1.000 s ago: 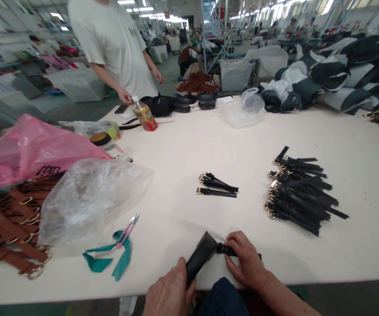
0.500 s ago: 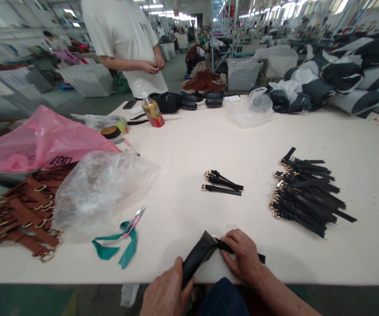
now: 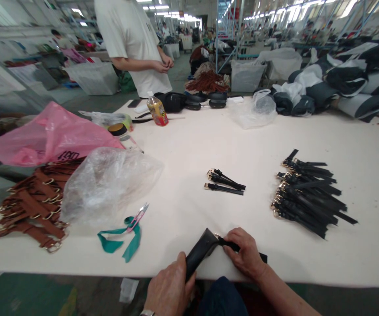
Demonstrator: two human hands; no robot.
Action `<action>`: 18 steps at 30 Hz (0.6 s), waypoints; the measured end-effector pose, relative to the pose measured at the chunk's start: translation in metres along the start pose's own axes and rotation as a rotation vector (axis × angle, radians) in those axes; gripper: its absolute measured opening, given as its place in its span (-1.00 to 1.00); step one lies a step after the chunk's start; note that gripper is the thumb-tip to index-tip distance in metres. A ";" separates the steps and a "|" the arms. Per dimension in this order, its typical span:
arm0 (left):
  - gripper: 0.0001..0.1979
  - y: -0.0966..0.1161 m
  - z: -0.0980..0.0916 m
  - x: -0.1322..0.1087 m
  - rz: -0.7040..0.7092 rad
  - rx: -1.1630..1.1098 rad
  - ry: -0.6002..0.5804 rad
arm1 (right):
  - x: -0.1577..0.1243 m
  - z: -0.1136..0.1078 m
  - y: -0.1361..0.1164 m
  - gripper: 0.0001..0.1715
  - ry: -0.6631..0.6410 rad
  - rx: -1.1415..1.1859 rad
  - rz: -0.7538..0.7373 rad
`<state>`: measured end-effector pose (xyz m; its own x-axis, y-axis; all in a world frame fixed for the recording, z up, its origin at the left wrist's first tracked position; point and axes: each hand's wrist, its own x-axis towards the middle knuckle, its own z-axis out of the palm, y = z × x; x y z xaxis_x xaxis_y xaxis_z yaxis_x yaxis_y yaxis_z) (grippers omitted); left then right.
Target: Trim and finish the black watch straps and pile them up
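Note:
My left hand [image 3: 169,284], at the table's front edge, is closed around a wide black leather piece [image 3: 201,252] that slants up to the right. Beside it, my right hand [image 3: 247,252] pinches a narrow black buckle strap [image 3: 229,244], whose tail sticks out past the palm. The buckle end of this strap meets the upper end of the wide piece; whether it passes through cannot be made out. Farther up lie a few black buckle straps [image 3: 226,179]. A larger pile of the same black straps [image 3: 308,193] lies to the right.
On the left are pink-handled snips [image 3: 138,217] with a teal ribbon [image 3: 132,250], a clear plastic bag [image 3: 107,184], brown straps with rings [image 3: 34,206] and a pink bag [image 3: 53,136]. A bottle [image 3: 157,109] stands at the back. A person in white [image 3: 137,48] stands beyond the table.
The view has shifted slightly, so things on the table sit a little farther right. Both hands keep their holds, with the wide piece and the strap still together.

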<state>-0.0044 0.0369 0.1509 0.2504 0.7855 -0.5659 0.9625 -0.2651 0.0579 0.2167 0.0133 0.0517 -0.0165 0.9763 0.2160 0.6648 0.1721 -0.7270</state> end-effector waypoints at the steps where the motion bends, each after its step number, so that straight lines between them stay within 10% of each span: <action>1: -0.56 -0.002 0.001 0.000 0.015 0.005 0.007 | 0.000 0.001 0.001 -0.89 0.003 0.010 -0.005; 18: -0.63 0.015 -0.028 -0.012 0.085 0.188 -0.098 | 0.004 -0.003 0.006 -0.89 -0.088 0.070 -0.045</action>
<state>0.0096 0.0389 0.1817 0.3099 0.7003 -0.6431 0.8995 -0.4350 -0.0402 0.2227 0.0180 0.0497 -0.1126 0.9746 0.1938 0.6080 0.2219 -0.7623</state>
